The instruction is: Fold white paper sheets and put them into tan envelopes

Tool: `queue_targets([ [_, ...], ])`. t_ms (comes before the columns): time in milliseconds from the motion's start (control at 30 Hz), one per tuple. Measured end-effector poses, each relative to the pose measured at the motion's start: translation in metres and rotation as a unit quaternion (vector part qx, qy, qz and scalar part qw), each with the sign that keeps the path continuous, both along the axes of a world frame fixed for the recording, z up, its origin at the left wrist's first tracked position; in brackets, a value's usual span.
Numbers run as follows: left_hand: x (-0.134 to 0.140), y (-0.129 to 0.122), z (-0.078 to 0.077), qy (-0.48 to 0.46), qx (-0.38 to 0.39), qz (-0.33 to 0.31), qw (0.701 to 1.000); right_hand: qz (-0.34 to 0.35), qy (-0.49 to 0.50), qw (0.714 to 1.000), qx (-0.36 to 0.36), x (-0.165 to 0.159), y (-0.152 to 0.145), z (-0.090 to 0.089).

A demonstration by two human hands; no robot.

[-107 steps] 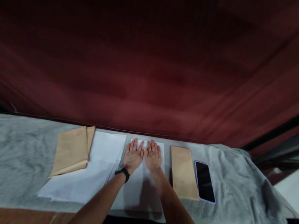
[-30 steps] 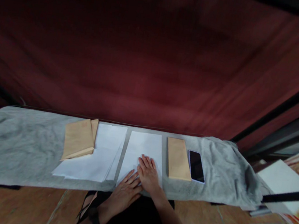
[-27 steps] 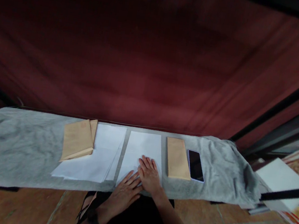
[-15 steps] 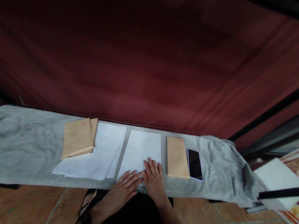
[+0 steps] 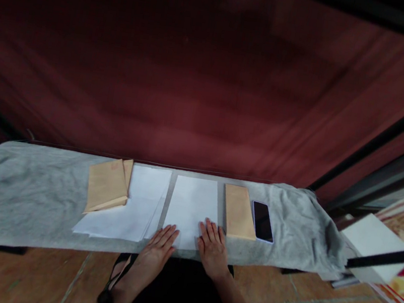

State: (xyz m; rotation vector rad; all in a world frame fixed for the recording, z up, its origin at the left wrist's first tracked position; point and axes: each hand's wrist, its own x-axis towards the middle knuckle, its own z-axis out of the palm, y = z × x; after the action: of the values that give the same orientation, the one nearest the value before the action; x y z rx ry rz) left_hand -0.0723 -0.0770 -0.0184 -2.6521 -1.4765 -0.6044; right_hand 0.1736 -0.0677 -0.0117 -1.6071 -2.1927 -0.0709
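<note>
A white sheet of paper [image 5: 194, 203] lies flat in front of me on a grey cloth [image 5: 45, 199]. My left hand [image 5: 158, 246] rests with fingers stretched out at the sheet's near left corner. At the near right corner, my right hand [image 5: 212, 247] lies flat, its fingers slightly spread. Neither hand grips anything. To the left is a fanned stack of white paper [image 5: 143, 198], with brown envelopes [image 5: 107, 183] lying partly over it. Right of the sheet sits a brown envelope stack [image 5: 239, 212].
A phone [image 5: 263, 221] with a dark screen lies beside the right-hand envelopes. Behind the cloth-covered surface rises a dark red panel [image 5: 202, 96]. Black bars [image 5: 381, 134] and a white box [image 5: 375, 241] are at the right. Tiled floor [image 5: 280, 293] shows below.
My hands have moved apart along the sheet's near edge, the left one leftward and the right one slightly rightward. The paper and envelopes keep their places.
</note>
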Motion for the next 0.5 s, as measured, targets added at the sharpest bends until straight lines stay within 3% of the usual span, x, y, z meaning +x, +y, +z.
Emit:
queue_targets([
  [167, -0.003, 0.000, -0.002, 0.024, 0.002, 0.010, 1.000, 0.002, -0.008, 1.000, 0.006, 0.008, -0.009, -0.003],
  [500, -0.001, 0.003, 0.004, 0.089, -0.092, 0.021, 0.992, 0.023, -0.023, 0.999, 0.018, 0.018, -0.016, -0.007],
])
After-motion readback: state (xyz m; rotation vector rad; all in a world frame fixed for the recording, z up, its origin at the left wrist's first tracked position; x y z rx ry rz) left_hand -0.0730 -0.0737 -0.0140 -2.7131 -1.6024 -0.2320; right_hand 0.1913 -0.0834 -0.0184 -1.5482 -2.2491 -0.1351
